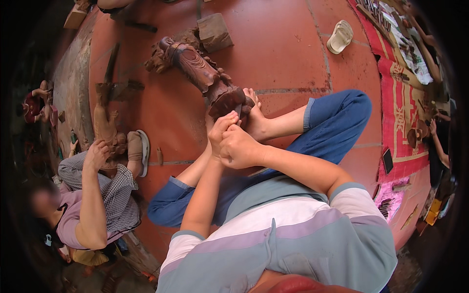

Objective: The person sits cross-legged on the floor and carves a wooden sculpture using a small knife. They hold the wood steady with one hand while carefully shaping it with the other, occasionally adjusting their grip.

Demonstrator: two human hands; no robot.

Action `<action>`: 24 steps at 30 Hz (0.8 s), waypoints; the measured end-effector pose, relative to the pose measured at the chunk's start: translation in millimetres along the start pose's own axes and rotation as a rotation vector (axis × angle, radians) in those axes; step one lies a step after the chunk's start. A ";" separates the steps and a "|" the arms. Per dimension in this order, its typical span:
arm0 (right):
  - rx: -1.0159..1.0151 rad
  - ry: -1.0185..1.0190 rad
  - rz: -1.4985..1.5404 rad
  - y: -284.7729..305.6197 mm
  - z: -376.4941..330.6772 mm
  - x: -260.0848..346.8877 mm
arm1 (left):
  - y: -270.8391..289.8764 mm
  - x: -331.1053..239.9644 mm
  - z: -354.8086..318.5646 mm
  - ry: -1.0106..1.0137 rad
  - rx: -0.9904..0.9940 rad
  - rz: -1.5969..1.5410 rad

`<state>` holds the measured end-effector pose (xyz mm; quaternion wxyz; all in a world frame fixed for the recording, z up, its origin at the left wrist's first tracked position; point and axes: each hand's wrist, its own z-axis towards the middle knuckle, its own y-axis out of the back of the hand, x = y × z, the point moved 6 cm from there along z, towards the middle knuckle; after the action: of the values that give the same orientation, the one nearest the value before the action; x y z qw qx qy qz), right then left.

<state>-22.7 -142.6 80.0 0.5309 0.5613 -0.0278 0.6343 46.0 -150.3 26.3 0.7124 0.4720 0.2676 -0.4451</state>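
A dark reddish-brown carved wooden statue (195, 66) lies on the floor in front of me, its base toward me between my bare feet. My left hand (220, 128) is closed, its fingertips right at the statue's base. Pressed against it from the right is my right hand (240, 149), also closed. Whatever the two hands grip is hidden by the fingers; a dark narrow edge shows just beyond them against the base. The statue's far end rests by a rough carved wood piece (159, 59).
A wooden block (215, 32) stands beyond the statue. At left a co-worker (93, 210) sits with a paler carved figure (105, 122). A cream sandal (340, 37) lies far right, near a red patterned mat (398, 112) bearing a phone (388, 161). More people sit along both sides.
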 end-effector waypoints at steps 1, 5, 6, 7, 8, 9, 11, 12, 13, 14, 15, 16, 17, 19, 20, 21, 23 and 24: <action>0.021 -0.024 -0.018 0.3 4.4 0.9 | 2.0 1.3 4.8 0.017 -0.006 -0.041; -0.182 0.054 0.061 20.0 17.8 -5.1 | 7.3 -15.8 30.3 0.107 -0.152 -0.137; -0.164 0.078 0.042 16.9 13.3 -4.1 | 3.5 -10.0 24.1 0.028 -0.169 -0.077; -0.147 0.102 0.022 13.2 3.2 -0.2 | 1.2 -4.1 18.4 -0.051 -0.184 -0.015; -0.071 0.055 0.047 8.8 -5.7 0.3 | -3.3 -1.6 7.5 -0.062 -0.066 -0.035; 0.004 0.034 0.034 6.1 -10.9 1.4 | -6.3 -6.1 1.5 -0.032 0.011 0.044; -0.065 0.045 0.043 14.4 -4.5 2.6 | -3.3 -1.7 6.9 0.023 0.057 -0.036; -0.093 0.056 0.070 19.4 1.9 1.6 | 0.5 -8.5 17.6 0.056 0.005 -0.082; -0.120 0.066 0.097 26.2 12.1 -2.8 | 3.0 -13.7 33.2 0.088 -0.047 -0.128; -0.151 0.078 0.120 30.0 18.1 -3.5 | 7.7 -17.4 42.4 0.116 -0.100 -0.173; -0.158 0.088 0.117 25.8 12.2 -2.8 | 6.6 -18.0 35.8 0.074 -0.105 -0.113; -0.165 0.098 0.113 18.9 0.3 -2.8 | 1.9 -15.5 23.1 0.030 -0.109 -0.052; -0.175 0.122 0.093 18.9 -6.0 -4.9 | -3.2 -11.1 18.7 -0.033 -0.122 0.005; -0.045 0.065 0.091 14.3 -18.4 0.8 | -9.7 -14.5 2.4 -0.036 0.037 0.068; -0.058 0.074 0.081 18.8 -15.1 3.5 | -9.8 -13.1 5.8 0.008 0.074 0.008; -0.070 0.082 0.072 23.7 -10.8 6.8 | -8.1 -11.4 9.8 0.052 0.110 -0.052; -0.185 0.128 0.141 42.0 6.4 2.1 | 4.6 -24.0 39.2 0.091 0.020 -0.177; -0.171 0.117 0.147 43.7 9.6 -5.4 | 3.7 -36.1 50.9 0.211 -0.024 -0.224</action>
<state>-48.0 -171.1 104.0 0.5294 0.4726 -0.0918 0.6986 30.7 -182.3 77.8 0.6320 0.4747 0.3971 -0.4664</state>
